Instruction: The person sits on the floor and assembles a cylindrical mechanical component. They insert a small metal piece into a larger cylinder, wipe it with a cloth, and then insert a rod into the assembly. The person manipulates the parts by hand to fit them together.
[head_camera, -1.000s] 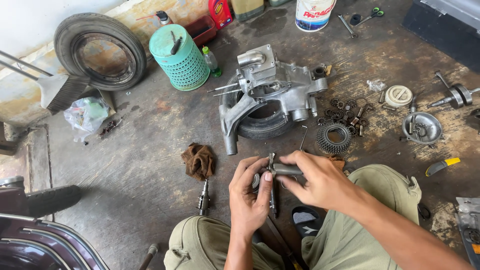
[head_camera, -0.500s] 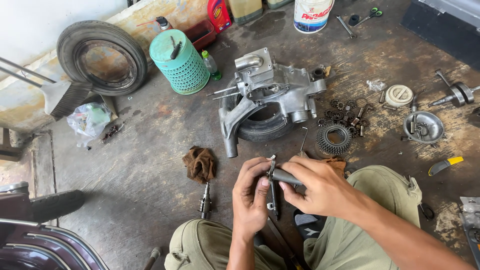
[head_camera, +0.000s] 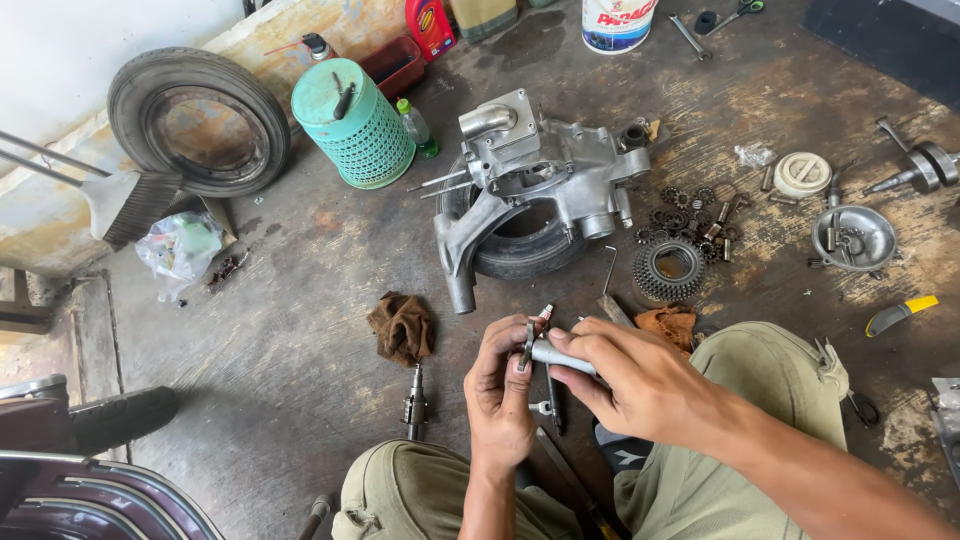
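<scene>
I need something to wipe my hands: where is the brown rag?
In the head view, the brown rag lies crumpled on the floor left of the left hand, just above a small metal shaft.

Bright even daylight, soft shadows, sharp focus, slight edge distortion

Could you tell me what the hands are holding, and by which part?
Both hold a small grey metal shaft: the right hand wraps its right end, the left hand pinches the left end.
</scene>
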